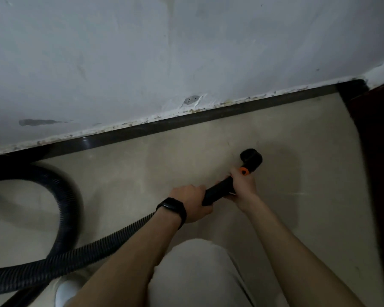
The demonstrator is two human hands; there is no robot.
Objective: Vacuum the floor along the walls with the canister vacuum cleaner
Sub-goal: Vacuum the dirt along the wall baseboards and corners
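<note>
Beige floor tiles (142, 173) fill the lower view, and nearest to us we see a bent knee in pale trousers (197, 273) with a white shoe (69, 291) to its left. Beside them the black ribbed vacuum hose (64, 258) loops across the floor on the left and runs up under the left forearm. Our left hand (192, 201), with a black wristband (172, 210) behind it, grips the rear of the black wand (217, 191). Our right hand (242, 187) holds the wand further forward, just behind an orange collar (244, 171). Beyond it the round black nozzle (252, 157) sits low over the floor, near the dark skirting board (164, 127) but apart from it. We cannot tell whether it touches the tiles. Furthest off rises the scuffed white wall (142, 52).
</note>
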